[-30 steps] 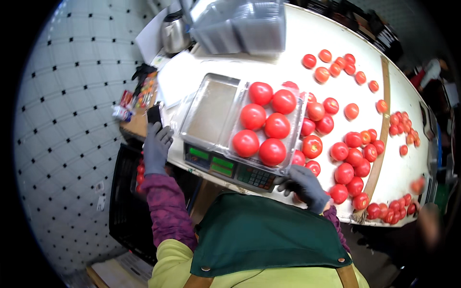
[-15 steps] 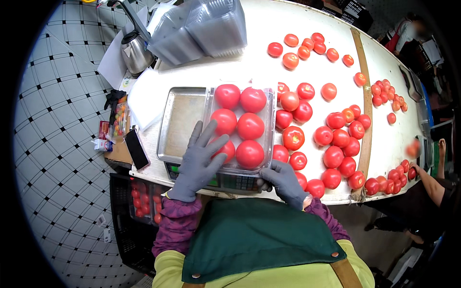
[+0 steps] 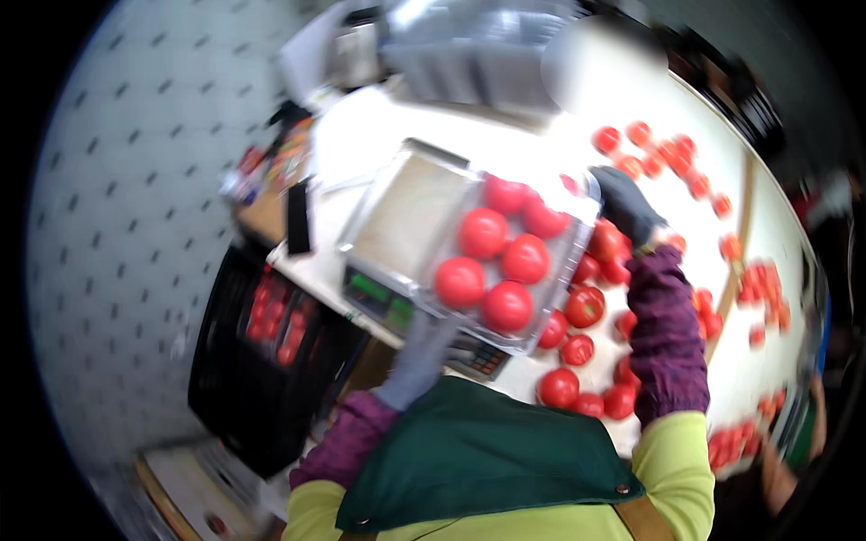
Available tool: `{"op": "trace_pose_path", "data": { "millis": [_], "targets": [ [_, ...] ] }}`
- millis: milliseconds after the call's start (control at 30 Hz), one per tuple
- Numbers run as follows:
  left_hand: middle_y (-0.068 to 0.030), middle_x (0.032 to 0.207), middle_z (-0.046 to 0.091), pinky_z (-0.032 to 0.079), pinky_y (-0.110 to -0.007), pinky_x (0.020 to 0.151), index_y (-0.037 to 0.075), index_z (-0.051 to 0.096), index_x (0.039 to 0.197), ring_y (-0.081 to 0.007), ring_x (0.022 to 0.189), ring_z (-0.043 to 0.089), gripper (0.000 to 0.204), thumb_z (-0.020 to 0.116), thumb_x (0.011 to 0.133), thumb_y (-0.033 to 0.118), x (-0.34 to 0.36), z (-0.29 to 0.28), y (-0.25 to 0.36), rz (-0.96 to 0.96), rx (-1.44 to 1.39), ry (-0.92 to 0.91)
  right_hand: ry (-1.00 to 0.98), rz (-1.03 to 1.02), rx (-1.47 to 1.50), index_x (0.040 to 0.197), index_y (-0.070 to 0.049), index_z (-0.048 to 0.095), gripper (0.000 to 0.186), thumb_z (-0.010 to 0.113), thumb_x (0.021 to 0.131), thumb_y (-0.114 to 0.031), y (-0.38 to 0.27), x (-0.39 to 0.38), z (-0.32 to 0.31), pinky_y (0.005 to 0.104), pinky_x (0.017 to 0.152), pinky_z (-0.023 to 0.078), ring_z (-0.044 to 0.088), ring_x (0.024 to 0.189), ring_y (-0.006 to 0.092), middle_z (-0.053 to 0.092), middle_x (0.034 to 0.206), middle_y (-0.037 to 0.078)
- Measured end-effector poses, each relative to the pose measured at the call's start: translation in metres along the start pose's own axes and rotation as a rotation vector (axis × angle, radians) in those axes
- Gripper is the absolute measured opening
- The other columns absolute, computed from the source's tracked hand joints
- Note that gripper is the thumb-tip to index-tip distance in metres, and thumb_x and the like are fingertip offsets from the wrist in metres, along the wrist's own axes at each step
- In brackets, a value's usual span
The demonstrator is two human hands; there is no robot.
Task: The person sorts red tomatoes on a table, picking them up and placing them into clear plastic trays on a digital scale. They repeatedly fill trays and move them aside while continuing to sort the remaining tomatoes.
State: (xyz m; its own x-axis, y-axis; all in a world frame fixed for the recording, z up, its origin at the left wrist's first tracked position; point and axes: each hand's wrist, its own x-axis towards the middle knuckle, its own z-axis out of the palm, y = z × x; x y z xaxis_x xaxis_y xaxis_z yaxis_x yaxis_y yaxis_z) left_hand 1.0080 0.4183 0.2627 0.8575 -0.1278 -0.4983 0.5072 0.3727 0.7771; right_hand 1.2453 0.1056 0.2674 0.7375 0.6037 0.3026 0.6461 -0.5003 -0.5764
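Note:
A clear plastic container [image 3: 564, 248] with six large tomatoes [image 3: 483, 233] sits tilted on the scale [image 3: 397, 203], right of its bare steel pan. My right hand [image 3: 629, 203], gloved in grey, has its fingers round the container's far right corner. My left hand [image 3: 417, 353], also gloved, touches the container's near left corner; its fingers are smeared by motion. More tomatoes [image 3: 585, 307] lie right of the scale. A black phone [image 3: 299, 218] lies left of it.
Stacked clear containers [image 3: 478, 54] and a steel kettle [image 3: 356, 54] stand at the back. A black crate [image 3: 234, 379] with packed tomatoes is below the table at left. A cardboard strip [image 3: 745, 207] crosses the table. Another person's arms [image 3: 776, 473] reach in at right.
My right hand has moved from the container's near right corner up to its far corner. My left hand came from the phone onto the container's tomatoes, then down to its near edge. The view is now blurred.

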Motion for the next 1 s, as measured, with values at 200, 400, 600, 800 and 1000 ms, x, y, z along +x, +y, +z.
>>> {"op": "trace_pose_path", "data": {
  "millis": [200, 400, 600, 800, 1000],
  "targets": [
    [-0.0141, 0.139, 0.038, 0.048, -0.034, 0.091, 0.005, -0.003, 0.149, -0.0202, 0.122, 0.046, 0.092, 0.064, 0.090, 0.029, 0.011, 0.006, -0.024, 0.302, 0.153, 0.074, 0.087, 0.336, -0.413, 0.123, 0.002, 0.056, 0.032, 0.045, 0.096, -0.013, 0.029, -0.007, 0.017, 0.0363, 0.097, 0.042, 0.055, 0.111, 0.0330, 0.057, 0.120, 0.019],
    [-0.0164, 0.145, 0.030, 0.034, -0.038, 0.108, 0.003, -0.002, 0.149, -0.0250, 0.133, 0.034, 0.098, 0.069, 0.086, 0.029, -0.005, -0.037, 0.003, 0.556, 0.158, 0.120, 0.596, 0.416, 0.449, 0.125, 0.005, 0.054, 0.036, 0.046, 0.101, -0.021, -0.042, 0.002, 0.012, 0.0275, 0.092, 0.045, 0.057, 0.107, 0.0164, 0.060, 0.120, 0.009],
    [-0.0145, 0.134, 0.046, 0.047, -0.054, 0.098, 0.008, 0.027, 0.143, -0.0316, 0.121, 0.051, 0.071, 0.063, 0.083, 0.011, -0.061, -0.151, 0.032, 0.530, -0.869, -0.137, 0.451, 0.253, 0.628, 0.084, -0.009, 0.056, 0.025, 0.050, 0.100, -0.027, -0.230, 0.101, 0.097, 0.0209, 0.047, 0.032, 0.041, 0.054, 0.0050, 0.048, 0.068, -0.006],
    [-0.0211, 0.140, 0.041, 0.036, -0.064, 0.103, 0.004, 0.034, 0.141, -0.0429, 0.129, 0.041, 0.068, 0.060, 0.079, 0.018, -0.131, -0.318, -0.025, 0.715, -1.099, 0.362, -0.479, 0.189, 0.568, 0.094, -0.002, 0.058, 0.020, 0.059, 0.094, -0.021, -0.345, 0.170, 0.238, 0.0299, 0.065, 0.047, 0.056, 0.070, 0.0169, 0.057, 0.075, 0.007],
    [-0.0194, 0.140, 0.040, 0.039, -0.064, 0.100, 0.006, 0.032, 0.143, -0.0440, 0.128, 0.041, 0.068, 0.058, 0.081, 0.010, -0.160, -0.458, -0.080, 0.642, -1.017, 0.663, -0.437, 0.082, 0.109, 0.099, -0.001, 0.062, 0.015, 0.064, 0.088, -0.010, -0.270, 0.219, 0.240, 0.0306, 0.071, 0.049, 0.061, 0.076, 0.0198, 0.064, 0.083, 0.012]
  ]
}}
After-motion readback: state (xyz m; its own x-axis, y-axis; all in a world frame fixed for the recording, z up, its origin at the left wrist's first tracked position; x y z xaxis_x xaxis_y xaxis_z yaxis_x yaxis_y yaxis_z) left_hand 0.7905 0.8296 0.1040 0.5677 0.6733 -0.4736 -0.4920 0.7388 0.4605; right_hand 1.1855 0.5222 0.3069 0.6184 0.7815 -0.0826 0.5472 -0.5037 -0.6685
